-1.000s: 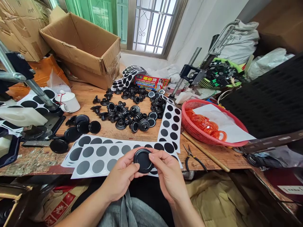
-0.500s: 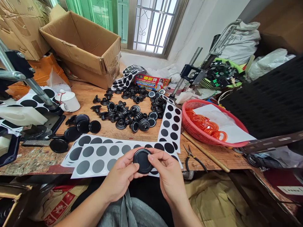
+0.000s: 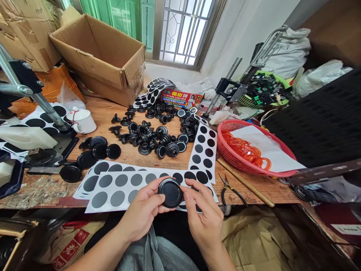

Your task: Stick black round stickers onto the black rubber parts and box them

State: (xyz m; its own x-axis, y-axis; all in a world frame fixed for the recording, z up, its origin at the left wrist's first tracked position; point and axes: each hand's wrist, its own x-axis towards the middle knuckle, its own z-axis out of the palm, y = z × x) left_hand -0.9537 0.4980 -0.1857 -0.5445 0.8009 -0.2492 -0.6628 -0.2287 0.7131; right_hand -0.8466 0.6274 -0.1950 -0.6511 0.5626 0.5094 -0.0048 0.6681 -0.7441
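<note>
A round black cap (image 3: 170, 193) with a raised rim is gripped by its left side in my left hand (image 3: 142, 209), thumb on its face and fingers behind. My right hand (image 3: 203, 212) is at the cap's right edge, fingers apart and loosely bent; whether a fingertip touches the rim is hard to tell. Under and behind the hands lies a white sheet of round dark stickers (image 3: 113, 188). A second sticker strip (image 3: 203, 146) runs back at the right. Beyond them is a pile of black stemmed knobs (image 3: 145, 137). Several flat black caps (image 3: 99, 151) lie at left.
A red basket (image 3: 225, 150) with orange rings stands at right, near a wooden stick (image 3: 245, 182) and pliers (image 3: 231, 190). Hand presses stand at left (image 3: 49, 109) and back right (image 3: 222, 88). A white lidded cup (image 3: 84, 122) and cardboard box (image 3: 98, 52) are at back left.
My right hand has let go of the cap's upper right rim and drawn slightly right, its fingers spreading. My left hand still holds the cap in almost the same place.
</note>
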